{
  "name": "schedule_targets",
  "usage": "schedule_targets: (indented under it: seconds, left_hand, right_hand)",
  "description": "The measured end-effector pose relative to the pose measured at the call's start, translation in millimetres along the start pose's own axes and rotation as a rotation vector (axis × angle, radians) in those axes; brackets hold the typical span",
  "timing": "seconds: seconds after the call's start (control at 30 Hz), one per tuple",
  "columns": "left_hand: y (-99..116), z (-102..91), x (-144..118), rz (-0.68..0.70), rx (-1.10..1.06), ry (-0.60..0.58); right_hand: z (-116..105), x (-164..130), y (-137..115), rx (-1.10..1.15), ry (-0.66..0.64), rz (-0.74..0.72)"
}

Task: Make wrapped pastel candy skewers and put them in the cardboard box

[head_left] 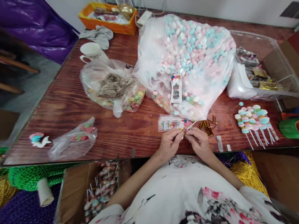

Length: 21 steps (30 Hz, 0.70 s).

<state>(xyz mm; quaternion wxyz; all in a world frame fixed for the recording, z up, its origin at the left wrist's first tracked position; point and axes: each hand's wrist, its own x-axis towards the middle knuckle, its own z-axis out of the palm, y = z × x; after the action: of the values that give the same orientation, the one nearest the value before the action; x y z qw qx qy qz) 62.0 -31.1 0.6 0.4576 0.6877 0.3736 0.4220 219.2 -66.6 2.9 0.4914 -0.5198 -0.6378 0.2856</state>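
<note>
My left hand (170,141) and my right hand (198,140) meet at the table's near edge, fingertips pinched together on a wrapped candy stick (171,123) that lies in a clear printed sleeve, its white stick poking out to the right. A small bunch of gold twist ties (206,125) lies just right of my fingers. Behind them stands a big clear bag (187,59) full of pink, blue and white candies. A row of bare candy sticks (253,119) lies at the right.
A smaller bag of mixed candy (112,88), a white mug (91,51), an orange tray (107,17) and a clear bin (268,68) sit on the wooden table (70,102). A cardboard box of wrapped sticks (100,186) stands below the edge.
</note>
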Motion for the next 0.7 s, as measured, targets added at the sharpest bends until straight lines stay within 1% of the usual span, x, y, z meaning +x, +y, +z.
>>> schedule_targets:
  seconds: [0.13, 0.2, 0.27, 0.37, 0.43, 0.47, 0.53, 0.63, 0.67, 0.7]
  left_hand:
    - [1.5, 2.3, -1.7, 0.081, 0.095, -0.040]
    - [2.3, 2.1, -2.0, 0.102, 0.116, -0.036]
    - [3.6, 0.8, -2.1, 0.119, 0.124, -0.031]
    - [6.5, -2.7, -2.2, 0.123, 0.127, -0.024]
    - [8.4, -4.8, -2.2, 0.115, 0.121, -0.024]
    - [9.2, -5.4, -2.0, 0.109, 0.114, -0.027]
    - [9.9, -5.8, -1.0, 0.100, 0.094, -0.036]
    - [10.1, -5.5, 2.3, 0.128, 0.068, -0.072]
    - [10.5, -5.9, 3.9, 0.149, 0.069, -0.093]
    - [11.2, -6.8, 5.7, 0.174, 0.082, -0.121]
  right_hand:
    - [1.1, -1.4, 0.2, -0.230, 0.037, -0.200]
    - [2.9, -2.4, 1.8, -0.326, 0.042, -0.265]
    - [4.8, -3.1, 3.3, -0.340, 0.054, -0.286]
    - [5.8, -4.2, 2.7, -0.234, 0.095, -0.248]
    - [5.6, -5.9, 0.5, -0.120, 0.098, -0.168]
    - [5.6, -7.3, -0.5, -0.050, 0.090, -0.100]
    - [6.9, -10.9, -1.2, 0.154, 0.048, 0.119]
    - [10.4, -14.7, 2.8, 0.615, -0.050, 0.507]
    - [10.7, -14.5, 5.0, 0.749, -0.108, 0.596]
    - [10.0, -13.2, 7.2, 0.839, -0.174, 0.646]
